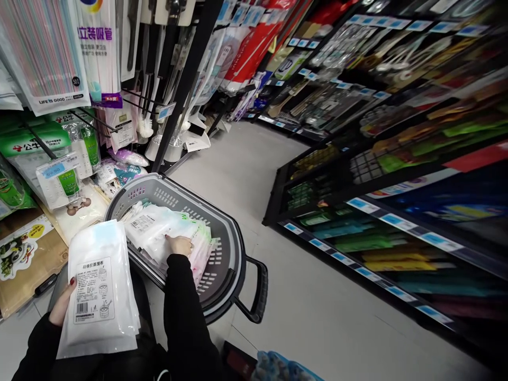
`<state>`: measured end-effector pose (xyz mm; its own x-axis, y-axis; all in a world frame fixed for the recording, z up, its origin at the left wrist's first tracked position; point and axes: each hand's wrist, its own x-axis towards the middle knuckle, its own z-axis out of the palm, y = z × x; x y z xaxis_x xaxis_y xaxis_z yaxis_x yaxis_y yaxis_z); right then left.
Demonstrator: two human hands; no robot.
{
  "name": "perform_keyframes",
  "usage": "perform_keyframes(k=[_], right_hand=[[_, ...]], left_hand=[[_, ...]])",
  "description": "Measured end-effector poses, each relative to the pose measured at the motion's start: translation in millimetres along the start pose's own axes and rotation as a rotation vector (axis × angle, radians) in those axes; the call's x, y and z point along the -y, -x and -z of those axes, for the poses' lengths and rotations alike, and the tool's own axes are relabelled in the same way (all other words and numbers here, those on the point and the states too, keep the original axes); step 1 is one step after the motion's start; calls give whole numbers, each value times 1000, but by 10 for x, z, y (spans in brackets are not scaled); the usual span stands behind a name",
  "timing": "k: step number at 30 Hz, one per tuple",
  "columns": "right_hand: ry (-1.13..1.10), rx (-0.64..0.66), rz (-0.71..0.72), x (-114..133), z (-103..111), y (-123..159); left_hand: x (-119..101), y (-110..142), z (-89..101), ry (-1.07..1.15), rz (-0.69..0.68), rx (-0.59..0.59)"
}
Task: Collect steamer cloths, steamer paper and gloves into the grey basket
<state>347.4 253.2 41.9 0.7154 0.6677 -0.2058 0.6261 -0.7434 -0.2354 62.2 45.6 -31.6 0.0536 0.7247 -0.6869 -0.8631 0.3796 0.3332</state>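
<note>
My left hand (63,300) grips the left edge of a small stack of white plastic packets (95,286); the top one has a printed label with a barcode and steamer drawings. They are over my lap, beside a grey shopping basket (234,238). Inside the basket my right hand (179,245) has its fingers curled on a white packet (154,227) in a pile of similar ones. Its fingertips are partly hidden. Under and beside that hand lie packets with pink and green printing (202,246). The basket's black handle (260,291) sticks out to the right.
At left, a rack holds drinking straws (43,58), green-and-white packs (35,143) and brushes (145,127). Wooden boards (32,259) stand low. A dark post (186,84) rises behind the basket. Grey floor (234,153) runs toward shelves of utensils (377,63) at right.
</note>
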Motion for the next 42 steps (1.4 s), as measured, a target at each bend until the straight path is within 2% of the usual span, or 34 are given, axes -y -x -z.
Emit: perform_keyframes(k=[4, 6, 10, 13, 19, 25, 29, 33, 36, 39, 42], right_hand=[[-66, -51, 221, 39, -85, 54], [-110, -35, 311, 112, -143, 70], [-197, 92, 342, 272, -248, 21], [-218, 123, 342, 403, -277, 11], [-266, 161, 543, 777, -358, 257], [-200, 171, 438, 1023, -506, 342], [-184, 162, 486, 1235, -527, 378], [-158, 197, 475, 1468, -665, 489], [-149, 245, 431, 1577, -750, 485], [-166, 242, 434, 1669, -745, 397], [-197, 244, 444, 1749, -724, 330]], left_hand=[[5, -16, -33, -15, -37, 26], [7, -12, -54, -22, -52, 31], [14, 13, -73, -29, -40, 18], [22, 16, -54, -4, -41, 18], [18, -20, -48, 45, 2, 44], [44, -22, -48, 50, -17, -9], [22, -12, -11, 79, 18, -31], [-11, -23, -30, 93, 72, -16], [-11, -25, -62, 52, 20, -31], [-12, -13, -64, 9, -52, -50], [-26, -4, -39, 27, -47, -39]])
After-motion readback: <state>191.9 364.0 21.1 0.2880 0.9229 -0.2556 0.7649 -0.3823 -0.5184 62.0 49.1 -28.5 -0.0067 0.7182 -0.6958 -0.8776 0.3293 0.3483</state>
